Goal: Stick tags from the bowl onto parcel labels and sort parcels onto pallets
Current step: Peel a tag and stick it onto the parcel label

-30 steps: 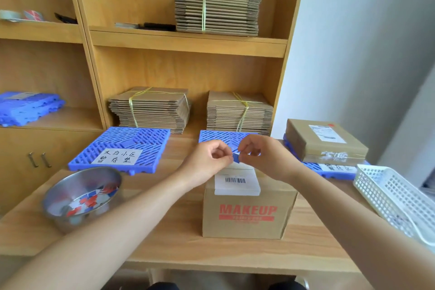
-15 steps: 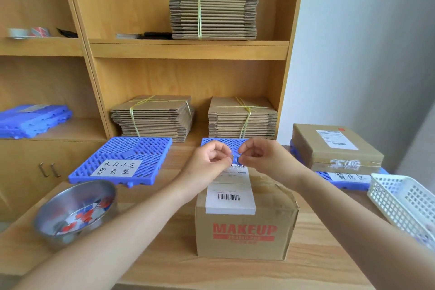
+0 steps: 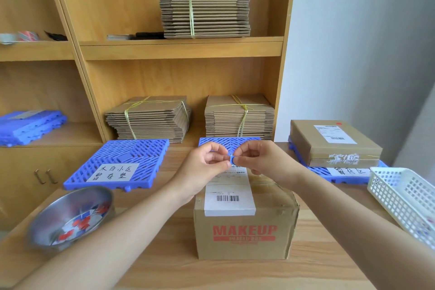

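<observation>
A brown MAKEUP parcel (image 3: 246, 235) stands on the table in front of me, with a white barcode label (image 3: 229, 198) on its top. Above the label, my left hand (image 3: 204, 167) and my right hand (image 3: 261, 160) meet and pinch a small blue tag (image 3: 232, 158) between their fingertips. A steel bowl (image 3: 70, 214) with red, blue and white tags sits at the front left. Blue pallets lie behind: one at the left (image 3: 122, 162) with a handwritten sign, one in the middle (image 3: 226, 142) partly hidden by my hands, one at the right (image 3: 339, 173) under a flat labelled parcel (image 3: 334, 143).
A white plastic basket (image 3: 404, 200) stands at the right table edge. Bundles of flat cardboard (image 3: 150, 117) fill the shelves behind. More blue pallets (image 3: 30, 125) are stacked on the left shelf. A grey wall rises on the right.
The camera has come closer and tilted a little, so the parcel looks bigger and lower. Both hands stay together on the blue tag above the label.
</observation>
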